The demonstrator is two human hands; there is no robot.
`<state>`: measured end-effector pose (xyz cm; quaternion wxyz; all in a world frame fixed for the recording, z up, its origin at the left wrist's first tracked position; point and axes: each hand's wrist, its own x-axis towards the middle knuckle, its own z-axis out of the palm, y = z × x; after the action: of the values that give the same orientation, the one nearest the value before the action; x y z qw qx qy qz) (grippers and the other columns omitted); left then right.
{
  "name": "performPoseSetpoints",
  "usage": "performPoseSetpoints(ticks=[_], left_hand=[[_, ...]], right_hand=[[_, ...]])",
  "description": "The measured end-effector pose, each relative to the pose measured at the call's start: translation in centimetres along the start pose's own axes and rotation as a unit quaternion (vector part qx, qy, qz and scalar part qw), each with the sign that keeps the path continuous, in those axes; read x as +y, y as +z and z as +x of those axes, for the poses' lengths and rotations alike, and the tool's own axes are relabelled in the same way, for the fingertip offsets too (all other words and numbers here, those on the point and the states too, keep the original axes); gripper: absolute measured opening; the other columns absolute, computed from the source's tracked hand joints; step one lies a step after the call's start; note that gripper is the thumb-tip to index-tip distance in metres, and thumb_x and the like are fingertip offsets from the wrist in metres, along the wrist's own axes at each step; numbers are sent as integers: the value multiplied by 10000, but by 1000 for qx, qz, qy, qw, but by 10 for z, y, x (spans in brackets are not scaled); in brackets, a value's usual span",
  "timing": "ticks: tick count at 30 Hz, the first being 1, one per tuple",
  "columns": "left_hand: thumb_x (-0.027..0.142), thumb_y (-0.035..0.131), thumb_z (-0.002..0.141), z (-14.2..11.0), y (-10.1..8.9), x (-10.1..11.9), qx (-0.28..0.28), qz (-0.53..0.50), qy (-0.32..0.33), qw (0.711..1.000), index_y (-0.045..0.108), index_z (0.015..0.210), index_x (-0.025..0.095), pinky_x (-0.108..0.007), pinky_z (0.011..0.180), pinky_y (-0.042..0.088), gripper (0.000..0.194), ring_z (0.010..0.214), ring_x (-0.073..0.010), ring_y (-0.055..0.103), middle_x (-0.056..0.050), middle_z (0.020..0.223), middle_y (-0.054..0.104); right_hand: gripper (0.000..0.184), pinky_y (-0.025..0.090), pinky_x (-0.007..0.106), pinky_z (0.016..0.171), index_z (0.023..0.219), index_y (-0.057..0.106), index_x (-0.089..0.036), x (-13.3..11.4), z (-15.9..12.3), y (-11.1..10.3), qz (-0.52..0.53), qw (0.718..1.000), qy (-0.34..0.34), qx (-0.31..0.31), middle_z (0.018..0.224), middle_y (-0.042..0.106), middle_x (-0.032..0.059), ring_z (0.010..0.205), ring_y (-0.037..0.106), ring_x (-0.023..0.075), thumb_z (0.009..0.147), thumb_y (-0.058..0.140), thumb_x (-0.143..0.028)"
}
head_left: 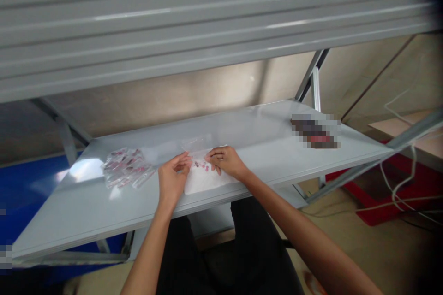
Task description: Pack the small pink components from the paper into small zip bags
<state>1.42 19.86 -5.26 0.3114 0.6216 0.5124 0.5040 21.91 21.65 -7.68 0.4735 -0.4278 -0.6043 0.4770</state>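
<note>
Both my hands work over a small clear plastic bag [197,145] lying on a white pad [204,182] near the front of a pale grey shelf top [224,133]. Small pink items [200,165] show through the plastic between my hands. My left hand [174,177] pinches the bag's left side, and my right hand [224,161] pinches its right side. To the left lies a heap of several similar clear packets [127,168] with pink contents. A pixelated, unreadable dark object [314,132] sits at the shelf's right.
A grey metal rail [207,23] runs across overhead, close above the shelf, with angled metal struts at the sides. A blue surface [31,193] lies low at left. A red crate [377,189] and white cables [401,184] lie low at right.
</note>
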Motion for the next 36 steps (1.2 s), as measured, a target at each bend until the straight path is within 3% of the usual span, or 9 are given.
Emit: performPoseSetpoints(ticks=[7,15,24,29,32,36], left_hand=[[184,723,790,-2,-2,5,-3,-11,-18,1000,735,1153,144,-406,899,605,366,882,-223,768,-119,1041,800],[134,719,773,-18,-13,-4,-24,99,51,994,763,1105,224,-470,942,587,346,914,-269,762,-86,1052,802],[132,634,886,-22,3,13,-26,202,51,978,755,1172,168,-427,1018,548,313,1052,-260,748,-110,1186,776],[145,612,910,-24,2,9,-30,247,84,965,751,1175,177,-454,1036,537,301,1107,-281,727,-109,1208,767],[122,595,906,-28,-5,3,-52,272,118,954,723,1216,171,-464,1028,542,339,1112,-285,718,-116,1201,761],[84,560,899,-36,-13,3,-83,304,146,938,716,1204,155,-461,1000,559,350,1088,-277,705,-129,1183,742]], right_hand=[[328,367,222,357,837,726,-129,3,0,-1,27,999,-5,28,562,664,17,343,510,103,790,733,-454],[336,382,217,405,876,717,-136,-3,-1,-3,54,998,2,45,564,646,-4,375,516,96,786,742,-460],[342,392,215,396,860,716,-142,3,-2,-2,22,999,-12,36,554,650,-5,364,522,99,807,712,-480],[338,395,218,402,880,716,-135,-3,-2,0,18,999,-9,49,556,649,-1,364,519,98,812,707,-466],[351,389,220,401,916,702,-129,-9,-5,-9,26,997,-15,78,561,639,-6,367,508,95,820,700,-467],[483,361,226,379,1135,652,-129,-12,-19,-45,11,987,-12,161,597,630,-28,369,488,102,792,723,-461]])
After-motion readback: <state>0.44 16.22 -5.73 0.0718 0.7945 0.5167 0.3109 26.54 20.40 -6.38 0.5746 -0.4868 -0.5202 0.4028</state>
